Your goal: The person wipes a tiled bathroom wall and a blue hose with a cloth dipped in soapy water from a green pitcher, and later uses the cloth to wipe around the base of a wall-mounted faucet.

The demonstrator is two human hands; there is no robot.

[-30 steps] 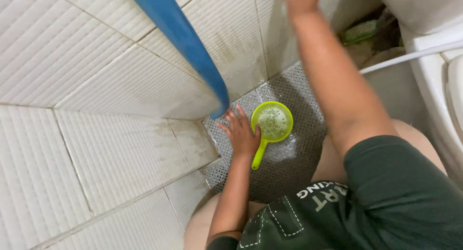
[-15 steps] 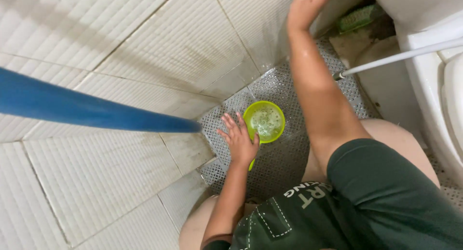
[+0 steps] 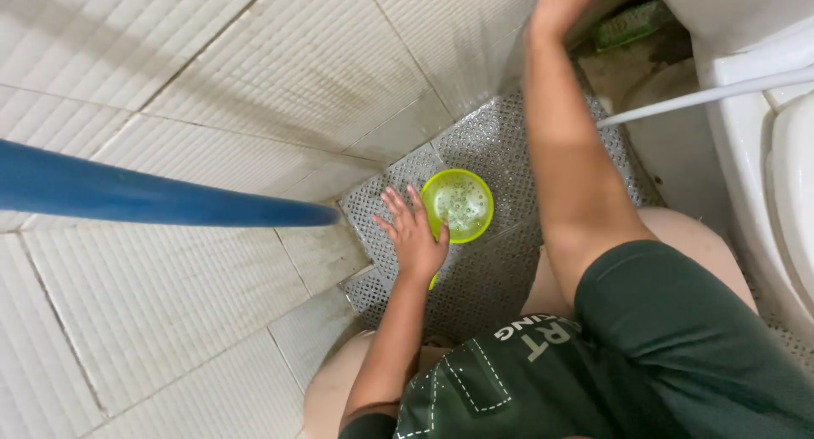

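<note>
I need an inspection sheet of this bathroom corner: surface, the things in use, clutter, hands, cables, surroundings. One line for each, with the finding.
Surface: grey patterned floor, wet-looking; pale wall tiles with dirty streaks.
Things in use: green scoop on the floor, holding foamy liquid; its handle is mostly hidden under the left hand.
Clutter: green brush-like item in the corner, blurred.
Hands: left hand open, flat beside the scoop, touching its rim; right hand raised against the wall, grip unclear.
Cables: none; one white hose or tube runs to the toilet.
Surroundings: white toilet at right; blue pole across the left.
</note>
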